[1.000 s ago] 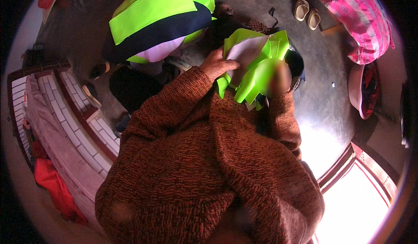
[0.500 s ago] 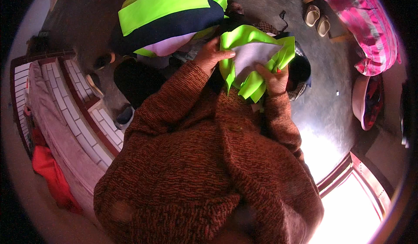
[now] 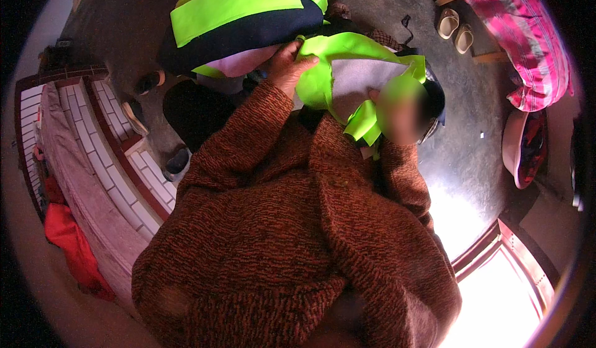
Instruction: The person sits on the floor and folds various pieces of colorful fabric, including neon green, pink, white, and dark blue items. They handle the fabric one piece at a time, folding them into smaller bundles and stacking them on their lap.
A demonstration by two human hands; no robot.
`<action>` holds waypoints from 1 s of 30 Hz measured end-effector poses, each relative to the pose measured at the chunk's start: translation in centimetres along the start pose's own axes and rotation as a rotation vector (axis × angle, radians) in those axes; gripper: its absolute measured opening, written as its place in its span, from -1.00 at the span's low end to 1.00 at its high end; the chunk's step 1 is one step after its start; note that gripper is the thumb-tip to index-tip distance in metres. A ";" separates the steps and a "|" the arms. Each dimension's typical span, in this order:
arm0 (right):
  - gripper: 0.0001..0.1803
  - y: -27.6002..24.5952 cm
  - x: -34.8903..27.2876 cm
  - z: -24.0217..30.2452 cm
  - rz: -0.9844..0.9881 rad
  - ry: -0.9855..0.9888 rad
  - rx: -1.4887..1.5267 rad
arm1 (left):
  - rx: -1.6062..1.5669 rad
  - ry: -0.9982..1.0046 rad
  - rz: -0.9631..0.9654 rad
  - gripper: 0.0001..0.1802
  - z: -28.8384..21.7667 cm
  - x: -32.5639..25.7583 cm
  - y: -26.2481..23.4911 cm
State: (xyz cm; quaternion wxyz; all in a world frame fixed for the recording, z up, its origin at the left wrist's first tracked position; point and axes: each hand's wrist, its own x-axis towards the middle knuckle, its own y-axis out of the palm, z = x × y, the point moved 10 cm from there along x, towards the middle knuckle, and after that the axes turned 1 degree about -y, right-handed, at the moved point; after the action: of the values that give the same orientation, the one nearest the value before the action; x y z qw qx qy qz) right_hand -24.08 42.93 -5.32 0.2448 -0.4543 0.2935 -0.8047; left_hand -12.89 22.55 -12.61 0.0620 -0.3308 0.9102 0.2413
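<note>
A bright yellow-green piece of cloth (image 3: 313, 78) with a pale grey patch (image 3: 360, 78) is held up in front of my chest. My left hand (image 3: 288, 65) pinches its left edge, thumb on the near side. At the cloth's right side is my right hand (image 3: 400, 118), mostly smeared by a blur. Its thumb tip still shows over the grey patch, so the cloth is gripped there. A loose flap of the green cloth hangs down between the hands. Beyond my left hand lies a pile of yellow-green, navy and pale pink fabric (image 3: 248, 22).
Light-coloured clogs (image 3: 447, 23) stand on the dark floor (image 3: 465, 109) at the far right. A pink checked cover (image 3: 503, 31) hangs beside them, above a pink basin (image 3: 513, 146). On the left are white brick-patterned steps (image 3: 93, 143), several shoes (image 3: 149, 82) and red cloth (image 3: 68, 242).
My left hand has shifted left and slightly up along with the cloth's edge, spreading the cloth wider. My right hand stays near the same place, now blurred.
</note>
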 end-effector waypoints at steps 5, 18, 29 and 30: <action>-0.61 -0.4 -0.2 2.0 -0.076 -0.184 -0.285 | 0.285 0.267 -0.136 -0.47 -1.4 0.1 -1.8; -0.78 3.7 -2.8 -4.5 0.107 0.165 0.258 | 1.017 0.694 0.085 -0.65 -4.0 -1.1 7.7; -0.69 1.3 0.4 0.5 0.181 -0.027 -0.371 | 0.618 0.415 0.109 -0.83 -7.6 -1.0 6.8; -0.68 0.9 1.0 1.5 0.153 -0.089 -0.477 | 0.571 0.315 0.081 -0.85 -7.7 -0.7 6.0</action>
State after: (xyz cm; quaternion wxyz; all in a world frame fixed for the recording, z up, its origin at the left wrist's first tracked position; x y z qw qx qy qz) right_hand -23.12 41.26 -4.76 0.2036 -0.5108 0.4975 -0.6710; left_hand -15.77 23.28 -3.27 0.0011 -0.2970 0.9519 -0.0757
